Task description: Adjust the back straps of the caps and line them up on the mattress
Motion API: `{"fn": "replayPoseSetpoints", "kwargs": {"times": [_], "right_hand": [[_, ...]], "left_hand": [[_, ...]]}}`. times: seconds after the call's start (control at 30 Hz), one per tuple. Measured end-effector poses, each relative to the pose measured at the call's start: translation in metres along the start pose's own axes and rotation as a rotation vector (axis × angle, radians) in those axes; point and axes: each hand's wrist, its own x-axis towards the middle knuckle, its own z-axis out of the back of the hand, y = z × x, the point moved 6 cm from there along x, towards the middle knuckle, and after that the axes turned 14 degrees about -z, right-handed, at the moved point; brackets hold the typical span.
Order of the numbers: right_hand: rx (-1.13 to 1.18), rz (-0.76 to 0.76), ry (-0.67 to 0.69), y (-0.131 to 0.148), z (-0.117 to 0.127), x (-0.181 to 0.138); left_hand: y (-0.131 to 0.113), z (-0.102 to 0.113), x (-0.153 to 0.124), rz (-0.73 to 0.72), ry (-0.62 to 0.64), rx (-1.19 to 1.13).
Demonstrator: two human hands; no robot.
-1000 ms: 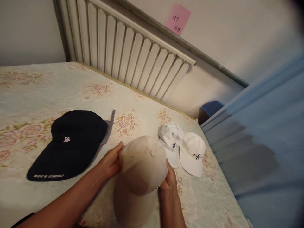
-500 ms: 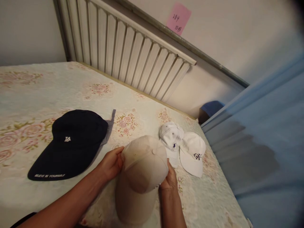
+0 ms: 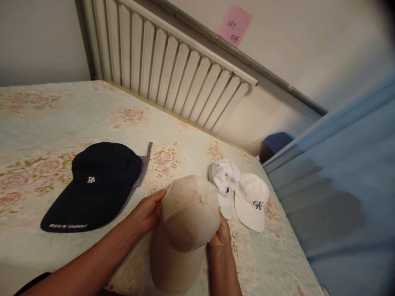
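The left hand (image 3: 150, 210) and right hand (image 3: 222, 234) are closed on opposite sides of the beige cap (image 3: 187, 228), over the floral cloth (image 3: 101, 123) between the navy cap (image 3: 98, 187) and white cap (image 3: 252, 191). It should handle light and soft, its matte, panelled crown (image 3: 191, 205) denting easily; the probably stiffer curved brim (image 3: 175, 265) or lower crown edge looks the surest hold.

"What's by the far wall (image 3: 286, 45)?"
"A pale radiator (image 3: 173, 70), with a pink note (image 3: 236, 25) higher up."
"And nearer?"
"A flowery sheet (image 3: 70, 123), and a blue curtain (image 3: 364, 160) on the right."
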Motion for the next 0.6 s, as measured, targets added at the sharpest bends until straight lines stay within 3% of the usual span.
{"fn": "replayPoseSetpoints", "kwargs": {"times": [0.4, 0.6], "right_hand": [[0.006, -0.007, 0.039, 0.0000, -0.0001, 0.0004], [-0.010, 0.009, 0.035, 0.0021, -0.0001, 0.0010]], "left_hand": [[-0.0014, -0.0015, -0.0010, 0.057, 0.023, -0.002], [-0.0055, -0.0085, -0.0062, 0.096, 0.091, -0.015]]}}
